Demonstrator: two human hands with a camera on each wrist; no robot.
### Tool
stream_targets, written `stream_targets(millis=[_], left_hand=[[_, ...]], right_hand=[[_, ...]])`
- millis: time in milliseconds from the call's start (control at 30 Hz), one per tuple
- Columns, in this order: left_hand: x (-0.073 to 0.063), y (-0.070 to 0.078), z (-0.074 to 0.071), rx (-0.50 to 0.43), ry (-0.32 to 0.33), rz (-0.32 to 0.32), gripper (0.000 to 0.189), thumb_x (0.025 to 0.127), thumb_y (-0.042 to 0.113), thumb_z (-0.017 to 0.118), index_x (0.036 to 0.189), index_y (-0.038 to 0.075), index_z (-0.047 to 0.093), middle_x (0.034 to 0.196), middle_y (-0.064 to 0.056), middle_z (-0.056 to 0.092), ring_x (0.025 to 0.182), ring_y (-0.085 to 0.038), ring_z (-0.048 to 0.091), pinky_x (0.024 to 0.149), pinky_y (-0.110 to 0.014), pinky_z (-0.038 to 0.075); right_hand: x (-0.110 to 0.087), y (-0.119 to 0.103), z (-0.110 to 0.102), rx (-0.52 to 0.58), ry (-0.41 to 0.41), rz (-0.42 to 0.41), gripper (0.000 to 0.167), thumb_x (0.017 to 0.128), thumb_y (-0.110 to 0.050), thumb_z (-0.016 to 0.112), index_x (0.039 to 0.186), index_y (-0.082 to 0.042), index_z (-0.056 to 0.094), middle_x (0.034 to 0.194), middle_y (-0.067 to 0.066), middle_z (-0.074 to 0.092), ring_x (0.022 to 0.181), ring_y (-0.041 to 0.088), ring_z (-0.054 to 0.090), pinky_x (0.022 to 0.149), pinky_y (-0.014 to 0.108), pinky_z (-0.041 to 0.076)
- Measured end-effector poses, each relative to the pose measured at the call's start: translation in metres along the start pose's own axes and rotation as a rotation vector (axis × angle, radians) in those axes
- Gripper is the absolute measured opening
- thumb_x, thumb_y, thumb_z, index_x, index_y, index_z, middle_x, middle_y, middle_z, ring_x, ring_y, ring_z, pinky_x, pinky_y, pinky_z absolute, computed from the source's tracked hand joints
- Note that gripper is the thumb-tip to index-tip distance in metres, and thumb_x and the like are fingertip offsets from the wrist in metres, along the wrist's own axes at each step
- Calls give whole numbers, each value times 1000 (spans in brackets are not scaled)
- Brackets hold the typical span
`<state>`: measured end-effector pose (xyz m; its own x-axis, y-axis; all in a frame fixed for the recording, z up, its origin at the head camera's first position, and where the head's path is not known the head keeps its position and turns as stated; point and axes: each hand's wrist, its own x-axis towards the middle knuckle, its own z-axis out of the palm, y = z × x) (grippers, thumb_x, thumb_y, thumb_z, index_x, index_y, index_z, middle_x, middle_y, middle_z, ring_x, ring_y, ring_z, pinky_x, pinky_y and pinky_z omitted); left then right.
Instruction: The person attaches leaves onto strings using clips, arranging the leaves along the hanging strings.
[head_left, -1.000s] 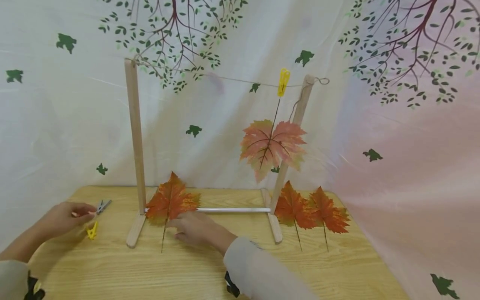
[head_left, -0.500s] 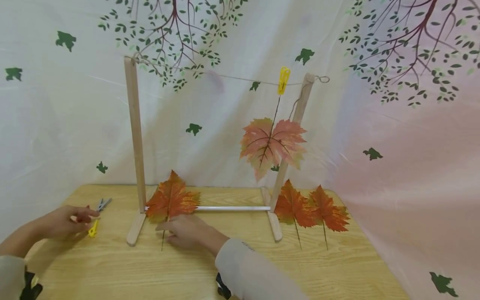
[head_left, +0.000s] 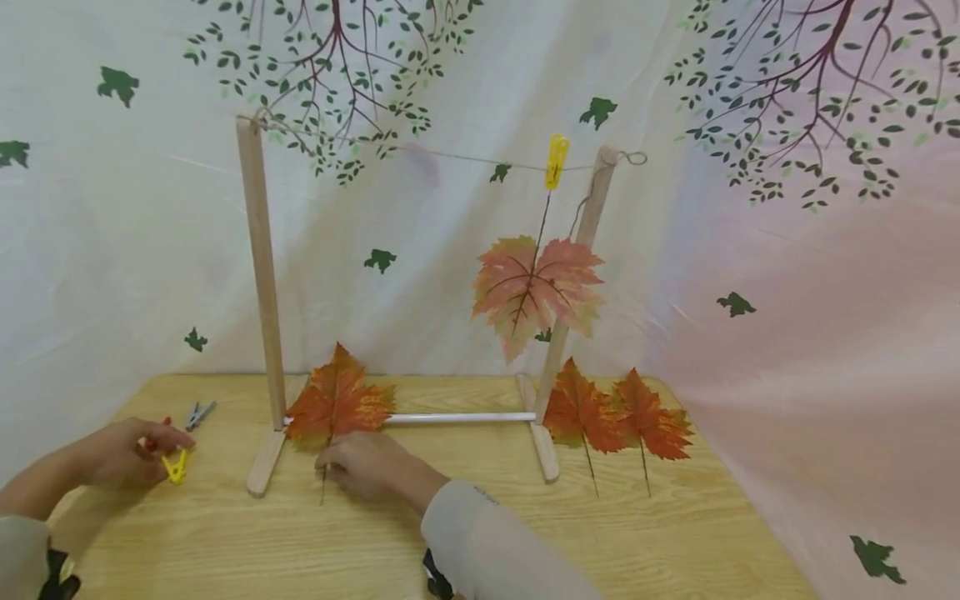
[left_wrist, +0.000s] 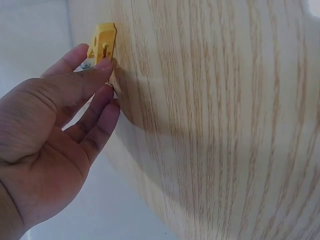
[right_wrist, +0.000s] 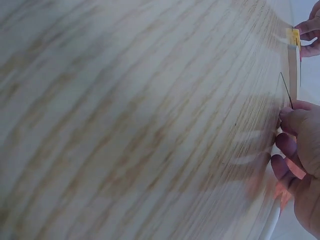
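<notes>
In the head view my left hand (head_left: 120, 454) is at the table's left side, with thumb and fingers on a yellow clothespin (head_left: 176, 467). The left wrist view shows the thumb tip pressed to that clothespin (left_wrist: 104, 44). Something red (head_left: 157, 433), partly hidden by the fingers, lies behind, and a grey clothespin (head_left: 200, 415) lies just beyond. My right hand (head_left: 375, 468) pinches the thin stem of an orange maple leaf (head_left: 341, 396) that lies against the stand's left foot. In the right wrist view the stem (right_wrist: 286, 90) sticks out past my thumb.
A wooden stand with a left post (head_left: 258, 267), a right post (head_left: 592, 217) and a white bar (head_left: 461, 417) holds a string. From it a pinkish leaf (head_left: 536, 287) hangs by another yellow clothespin (head_left: 556, 162). Two more orange leaves (head_left: 585, 408) lie to the right.
My left hand has come back from beside the grey clothespin to the yellow one, which has shifted slightly toward me. My right hand has slid a little left and closed on the leaf's stem.
</notes>
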<state>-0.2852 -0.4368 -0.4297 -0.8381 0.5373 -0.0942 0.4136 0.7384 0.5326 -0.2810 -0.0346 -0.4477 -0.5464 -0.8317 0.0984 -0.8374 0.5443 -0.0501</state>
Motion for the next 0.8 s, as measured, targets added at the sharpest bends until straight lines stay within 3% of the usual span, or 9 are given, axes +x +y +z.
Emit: stream_targets(millis=[267,467,667,800], left_hand=[[5,4,1,15,-21,-89,32,83,15,85,112,5,74,116,-11,70,94,7,52,75,-21,52],[4,5,4,25,7,-24,26,85,14,84,107,5,73,108,-6,70,89,3,53,72,-22,51],[2,6,8,33,42,-30,25,87,17,82,107,6,73,95,4,64,78,1,47,66,-21,43],[2,6,8,20,43,-49,26,88,19,82,107,5,73,100,-2,67,81,2,54,68,-21,48]], right_hand=[[0,3,1,91,57,8,21,101,-18,66,117,-26,78,114,-16,73,104,-6,64,88,7,45],[-1,5,-5,191,147,14,23,100,-13,66,116,-22,79,111,-15,75,98,-8,65,81,5,45],[0,7,-12,186,238,-14,18,100,-14,68,111,-19,81,102,-11,76,85,-9,63,73,4,44],[1,8,-18,194,250,-29,17,99,-15,69,110,-19,81,98,-11,75,79,-9,59,69,4,42]])
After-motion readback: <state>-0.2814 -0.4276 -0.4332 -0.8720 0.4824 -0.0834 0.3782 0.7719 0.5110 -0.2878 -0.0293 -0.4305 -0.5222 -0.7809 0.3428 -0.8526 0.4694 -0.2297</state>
